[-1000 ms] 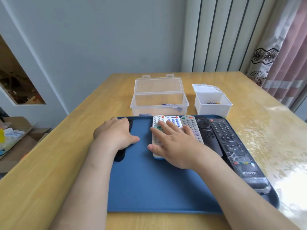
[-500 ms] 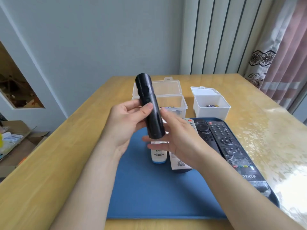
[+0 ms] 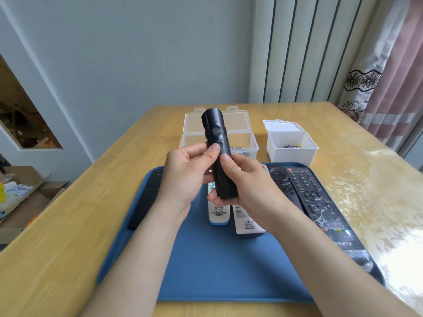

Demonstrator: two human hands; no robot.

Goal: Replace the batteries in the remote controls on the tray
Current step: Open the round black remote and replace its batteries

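Note:
Above the blue tray (image 3: pixel 219 266) I hold a black remote control (image 3: pixel 216 143) upright with both hands, its back facing me. My left hand (image 3: pixel 185 177) grips its left side, thumb on the back. My right hand (image 3: pixel 247 191) grips its lower end, thumb pressed on the back. On the tray lie a white remote with a blue end (image 3: pixel 218 213), a white remote with a grey end (image 3: pixel 247 221), two black remotes (image 3: pixel 282 179) (image 3: pixel 320 202) at the right and a slim black remote (image 3: pixel 147 197) at the left.
A clear plastic box (image 3: pixel 242 143) with its lid open stands behind the tray. A white box (image 3: pixel 291 147) holding batteries stands to its right. The wooden table (image 3: pixel 68 225) runs to a wall; a curtain (image 3: pixel 393 76) hangs at the right. Cardboard boxes (image 3: pixel 20 197) sit on the floor at the left.
A second ago both hands lay on remotes on the tray. My left hand lifted the black remote; my right hand has now closed round its lower end and it has turned slightly.

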